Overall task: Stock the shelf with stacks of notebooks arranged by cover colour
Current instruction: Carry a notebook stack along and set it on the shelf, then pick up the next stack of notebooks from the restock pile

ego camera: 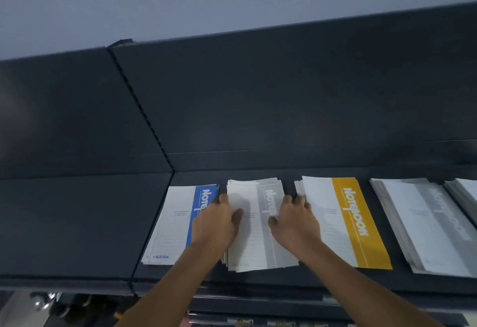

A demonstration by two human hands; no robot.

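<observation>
Squaring the grey-banded white paper notebook stack (pixel 258 223) on the dark metal shelf (pixel 85 223), between blue-banded stack (pixel 178 223) and yellow-banded stack (pixel 346 223), left hand (pixel 216 221) and right hand (pixel 296 221) pressing its sides with fingers spread, not gripping; next, probably pushing loose edges flush.

Four notebook stacks (pixel 260 226) side by side on shelf (pixel 77 223); hands (pixel 216 221) flank second stack from left.
</observation>
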